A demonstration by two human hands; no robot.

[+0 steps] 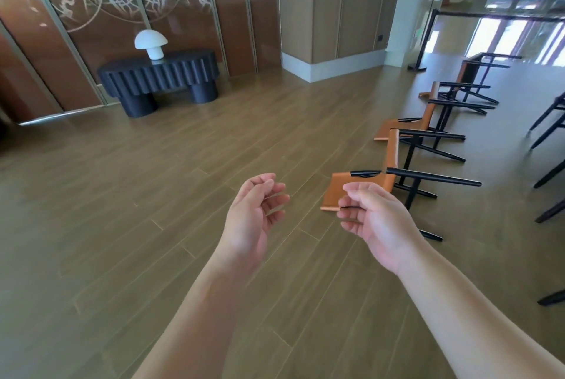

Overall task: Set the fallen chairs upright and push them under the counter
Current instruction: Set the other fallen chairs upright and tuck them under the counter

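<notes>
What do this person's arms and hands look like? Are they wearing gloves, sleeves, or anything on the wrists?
Both arms are bare as far as the picture shows: no sleeves in view. The left hand and the right hand wear no gloves. No watch, bracelet or ring shows on the wrists or fingers, and no markings are visible.
</notes>
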